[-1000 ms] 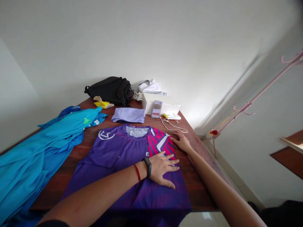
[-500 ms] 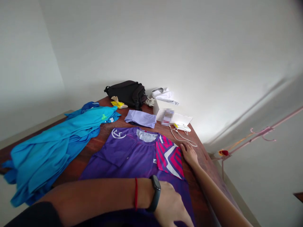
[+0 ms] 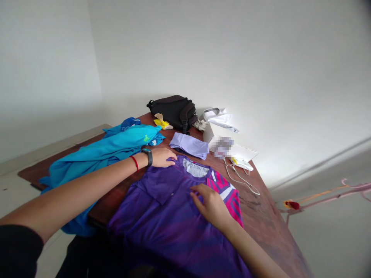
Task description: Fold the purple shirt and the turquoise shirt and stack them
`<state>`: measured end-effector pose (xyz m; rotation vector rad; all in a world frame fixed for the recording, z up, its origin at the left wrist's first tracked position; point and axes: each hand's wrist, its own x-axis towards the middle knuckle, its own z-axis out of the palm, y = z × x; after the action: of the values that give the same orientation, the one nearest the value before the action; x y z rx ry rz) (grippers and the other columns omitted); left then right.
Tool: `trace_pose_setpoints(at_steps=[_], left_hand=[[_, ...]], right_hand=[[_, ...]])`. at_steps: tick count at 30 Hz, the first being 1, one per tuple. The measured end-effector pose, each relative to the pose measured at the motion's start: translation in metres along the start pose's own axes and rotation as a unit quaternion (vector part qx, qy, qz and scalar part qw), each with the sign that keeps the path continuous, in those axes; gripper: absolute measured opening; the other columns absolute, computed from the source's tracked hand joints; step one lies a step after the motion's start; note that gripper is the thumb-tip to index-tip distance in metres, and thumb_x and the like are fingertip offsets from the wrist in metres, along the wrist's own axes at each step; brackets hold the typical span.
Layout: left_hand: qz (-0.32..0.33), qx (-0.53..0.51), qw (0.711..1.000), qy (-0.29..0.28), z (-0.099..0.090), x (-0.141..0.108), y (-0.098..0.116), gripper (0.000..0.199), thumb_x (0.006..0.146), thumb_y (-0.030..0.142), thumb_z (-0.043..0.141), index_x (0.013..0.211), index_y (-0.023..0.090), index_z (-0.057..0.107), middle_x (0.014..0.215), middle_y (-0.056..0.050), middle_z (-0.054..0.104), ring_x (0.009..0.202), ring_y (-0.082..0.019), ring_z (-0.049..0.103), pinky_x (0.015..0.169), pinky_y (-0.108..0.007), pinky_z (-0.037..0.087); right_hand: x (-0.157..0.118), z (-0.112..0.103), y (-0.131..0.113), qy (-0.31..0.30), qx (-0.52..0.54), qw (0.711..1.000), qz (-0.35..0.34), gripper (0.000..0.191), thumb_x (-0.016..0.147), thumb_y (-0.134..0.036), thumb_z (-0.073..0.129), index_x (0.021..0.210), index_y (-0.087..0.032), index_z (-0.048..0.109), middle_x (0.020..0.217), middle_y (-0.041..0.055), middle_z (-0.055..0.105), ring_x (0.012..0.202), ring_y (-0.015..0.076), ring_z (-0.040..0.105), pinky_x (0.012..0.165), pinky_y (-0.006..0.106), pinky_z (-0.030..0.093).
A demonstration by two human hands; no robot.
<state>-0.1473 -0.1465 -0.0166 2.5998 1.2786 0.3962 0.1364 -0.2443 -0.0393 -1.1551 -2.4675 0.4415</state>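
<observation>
the purple shirt (image 3: pixel 158 227) lies spread, body unfolded, beneath the left hand's (image 3: pixel 160 157) bent fingers, grip unclear, and the right hand's (image 3: pixel 213 205) half-open, seemingly empty fingers.

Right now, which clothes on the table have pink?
Only the purple jersey: its sleeve is pink-patterned; the turquoise garment and lavender cloth show none.

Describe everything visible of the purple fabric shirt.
The purple shirt looks smooth, with a round collar, pale inside and one pink-patterned sleeve. It lies spread, creased, on the brown wooden table, its purple sleeve folded inward. The left hand touches it beside the collar; the right hand is over its front, contact unclear.
</observation>
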Motion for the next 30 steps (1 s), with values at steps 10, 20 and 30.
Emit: trace_pose_setpoints(at_steps=[10, 20, 30], left_hand=[[-0.004, -0.024, 1.0, 0.009, 0.02, -0.009, -0.062, 0.029, 0.086, 0.025, 0.068, 0.114, 0.021, 0.071, 0.112, -0.005, 0.071, 0.104, -0.02, 0.064, 0.092, -0.026, 0.044], [-0.164, 0.036, 0.984, 0.06, 0.0, -0.021, -0.056, 0.026, 0.09, 0.016, 0.057, 0.115, 0.016, 0.067, 0.114, -0.012, 0.067, 0.106, -0.024, 0.063, 0.092, -0.032, 0.045], [-0.226, -0.028, 0.974, -0.001, 0.006, -0.151, 0.024, 0.029, 0.075, 0.024, 0.077, 0.1, 0.026, 0.063, 0.098, -0.001, 0.069, 0.084, -0.021, 0.066, 0.064, -0.026, 0.042]], right_hand=[[0.052, 0.048, -0.09, -0.12, -0.034, 0.976, -0.179, 0.024, 0.097, -0.03, 0.055, 0.119, -0.024, 0.063, 0.108, 0.0081, 0.069, 0.098, 0.0233, 0.064, 0.086, 0.035, 0.052], [0.166, 0.08, -0.043, -0.001, 0.025, 0.996, -0.084, 0.017, 0.093, -0.021, 0.058, 0.104, -0.02, 0.07, 0.103, 0.007, 0.07, 0.096, 0.0198, 0.065, 0.089, 0.032, 0.05], [0.233, 0.09, -0.001, -0.084, 0.075, 0.992, 0.056, 0.029, 0.083, -0.04, 0.073, 0.099, -0.016, 0.073, 0.077, 0.0024, 0.071, 0.069, 0.0158, 0.065, 0.063, 0.025, 0.046]])
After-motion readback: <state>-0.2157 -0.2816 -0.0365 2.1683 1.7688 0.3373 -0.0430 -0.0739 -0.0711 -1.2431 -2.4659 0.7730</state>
